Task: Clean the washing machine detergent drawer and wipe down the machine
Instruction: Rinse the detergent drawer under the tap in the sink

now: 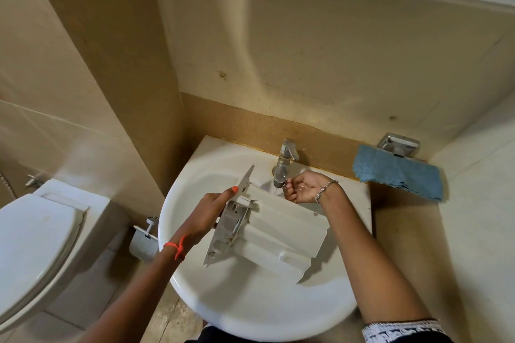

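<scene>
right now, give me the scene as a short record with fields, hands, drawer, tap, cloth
place: bathroom, white sink against a tiled wall
detergent drawer: held over the basin, underside up, front panel to the left
left hand: grips the drawer's front panel
right hand: cupped palm up under the tap's spout, fingers at the nozzle
tap: running, thin stream of water below the spout
blue cloth: lying on the ledge right of the sink, not in use
toilet: left of the sink, lid shut

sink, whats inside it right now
The detergent drawer, held by the left hand, and the right hand under the tap. The drain is hidden beneath the drawer.
</scene>
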